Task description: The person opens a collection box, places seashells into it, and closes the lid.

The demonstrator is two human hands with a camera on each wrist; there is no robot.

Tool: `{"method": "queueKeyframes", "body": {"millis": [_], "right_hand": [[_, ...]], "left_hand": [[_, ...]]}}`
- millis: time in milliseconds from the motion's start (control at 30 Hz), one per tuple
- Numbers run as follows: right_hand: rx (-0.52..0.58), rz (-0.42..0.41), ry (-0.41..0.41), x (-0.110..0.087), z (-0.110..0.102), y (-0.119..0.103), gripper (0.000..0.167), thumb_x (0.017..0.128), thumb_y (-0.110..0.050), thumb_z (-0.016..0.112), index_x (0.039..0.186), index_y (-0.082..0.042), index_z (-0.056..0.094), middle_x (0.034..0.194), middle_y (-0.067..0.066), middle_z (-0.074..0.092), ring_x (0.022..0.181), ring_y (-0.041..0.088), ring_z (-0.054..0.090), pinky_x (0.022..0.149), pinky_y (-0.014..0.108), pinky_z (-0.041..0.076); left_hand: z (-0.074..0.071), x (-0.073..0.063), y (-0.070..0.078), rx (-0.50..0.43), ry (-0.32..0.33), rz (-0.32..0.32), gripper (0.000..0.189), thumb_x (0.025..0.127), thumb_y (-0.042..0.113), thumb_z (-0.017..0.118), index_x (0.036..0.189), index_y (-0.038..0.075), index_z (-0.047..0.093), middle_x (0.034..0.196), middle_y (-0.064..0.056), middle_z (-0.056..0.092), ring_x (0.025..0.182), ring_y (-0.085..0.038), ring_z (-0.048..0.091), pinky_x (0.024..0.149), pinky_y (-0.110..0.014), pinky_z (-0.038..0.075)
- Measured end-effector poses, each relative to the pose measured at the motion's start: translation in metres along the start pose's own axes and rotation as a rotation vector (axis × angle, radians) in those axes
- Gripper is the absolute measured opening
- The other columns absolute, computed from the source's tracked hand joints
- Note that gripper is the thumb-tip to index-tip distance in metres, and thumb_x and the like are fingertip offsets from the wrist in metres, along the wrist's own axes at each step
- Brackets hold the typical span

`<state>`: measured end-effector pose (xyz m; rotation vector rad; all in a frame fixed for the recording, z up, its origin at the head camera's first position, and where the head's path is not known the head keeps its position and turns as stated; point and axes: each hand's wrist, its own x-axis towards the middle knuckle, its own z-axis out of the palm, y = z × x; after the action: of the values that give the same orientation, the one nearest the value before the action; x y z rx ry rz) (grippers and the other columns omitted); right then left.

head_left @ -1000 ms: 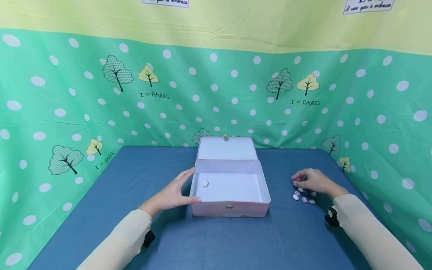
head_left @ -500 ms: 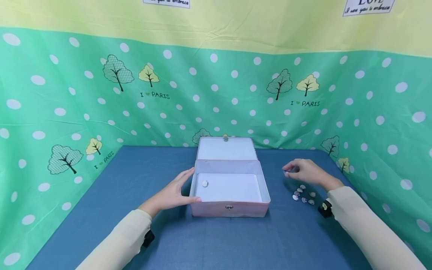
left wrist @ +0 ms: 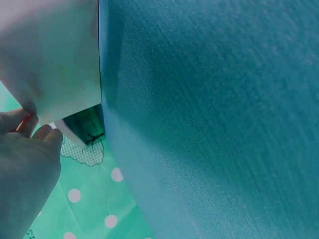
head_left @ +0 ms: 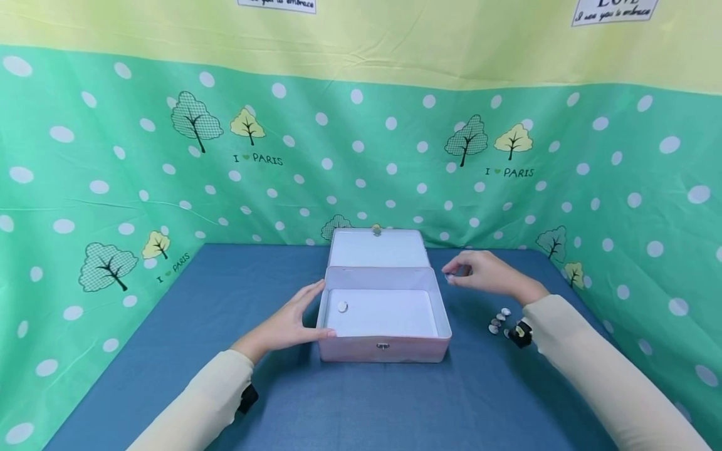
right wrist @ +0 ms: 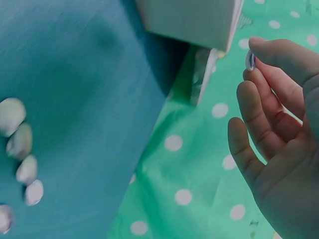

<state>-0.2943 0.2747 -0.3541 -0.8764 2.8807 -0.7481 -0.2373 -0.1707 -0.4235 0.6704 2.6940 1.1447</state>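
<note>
A pink metal box (head_left: 385,351) with a white inside stands on the table, its lid (head_left: 379,248) tipped back. One small whitish shell (head_left: 343,306) lies on the box floor, toward the left. My left hand (head_left: 287,322) holds the box by its left side, thumb over the front rim and fingers along the side wall. Just right of the box's back corner, my right hand (head_left: 491,272) pinches a small shell (right wrist: 250,60) between thumb and fingertips, above the table. More small shells (head_left: 499,317) lie in a cluster on the right, some hidden behind the right wrist.
A blue cloth (head_left: 389,401) covers the table. Behind and on both sides hangs a green and yellow curtain (head_left: 389,144) with white dots and printed trees. Each wrist carries a black camera; the right one (head_left: 520,334) overlaps the shell cluster in the head view.
My right hand has lifted a shell from the cluster and moved left and away from me, toward the box. The left hand and the box have stayed put.
</note>
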Motion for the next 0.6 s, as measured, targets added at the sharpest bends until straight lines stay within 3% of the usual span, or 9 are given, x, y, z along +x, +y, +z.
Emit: {"method": "queueKeyframes", "body": {"millis": [200,600], "right_hand": [[-0.002,-0.042,-0.022,0.016,0.001,-0.016,0.025,0.095,-0.018,0.072,0.117,-0.007,0.074,0.111,0.002,0.068,0.086,0.015,0.061,0.074,0.035,0.053],[0.013,-0.107,-0.080,0.049,0.009,-0.051,0.021,0.094,-0.016,0.072,0.113,-0.010,0.075,0.106,-0.002,0.069,0.088,0.015,0.063,0.077,0.031,0.055]], "left_hand": [[-0.001,0.000,0.001,0.001,-0.005,0.003,0.110,0.079,0.059,0.079,0.163,0.022,0.018,0.165,-0.005,0.016,0.148,-0.036,0.020,0.107,-0.067,0.029],[-0.001,0.000,0.002,-0.010,-0.008,0.005,0.109,0.080,0.057,0.079,0.162,0.020,0.018,0.165,-0.004,0.016,0.148,-0.035,0.020,0.107,-0.067,0.028]]}}
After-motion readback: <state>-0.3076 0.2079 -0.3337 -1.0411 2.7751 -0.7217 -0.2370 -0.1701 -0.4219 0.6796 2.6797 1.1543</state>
